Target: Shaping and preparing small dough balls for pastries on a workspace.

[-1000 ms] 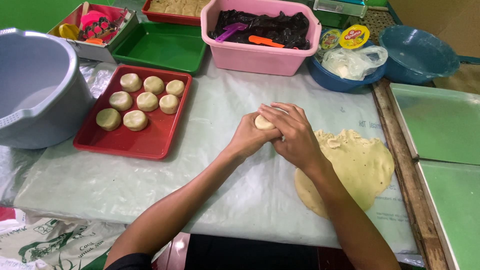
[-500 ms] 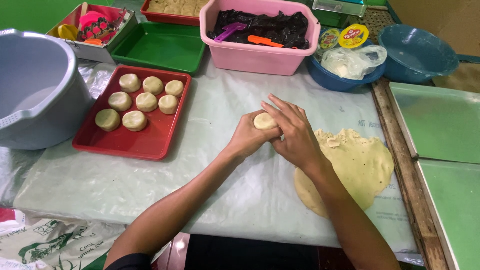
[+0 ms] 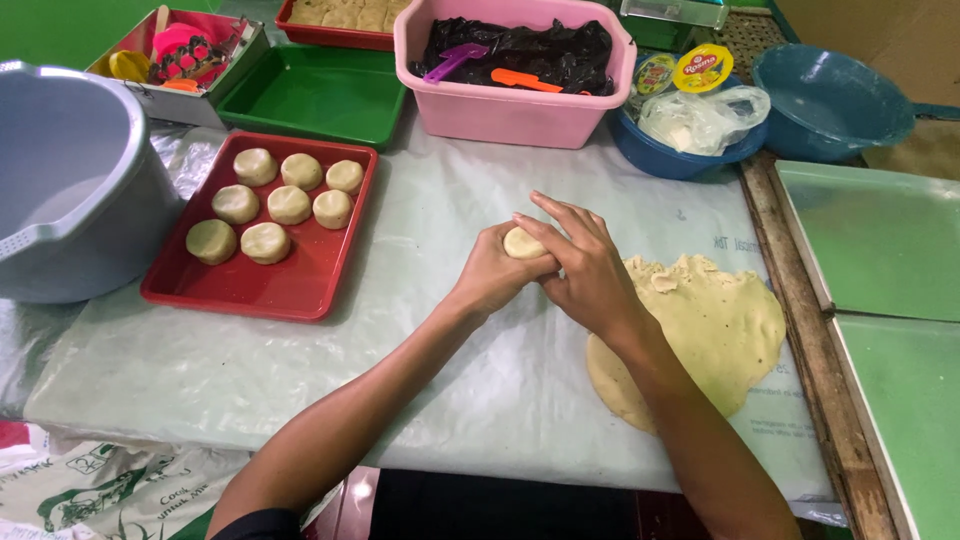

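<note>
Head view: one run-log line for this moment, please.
left hand: cups dough ball | right hand: presses it | red tray: seven pieces | flat dough sheet: right

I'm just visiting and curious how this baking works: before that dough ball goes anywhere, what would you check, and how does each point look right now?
1. Dough ball held in both hands: ok, the left hand cups it and the right hand covers its side.
2. Ball shaped smooth all round: cannot tell, only its top shows.
3. Room on the red tray: ok, seven dough pieces fill the far part, the near part is bare.
4. Dough left: ok, a flat dough sheet lies beside the right forearm.
5. Path to the tray: ok, only the plastic sheet lies between.
</note>
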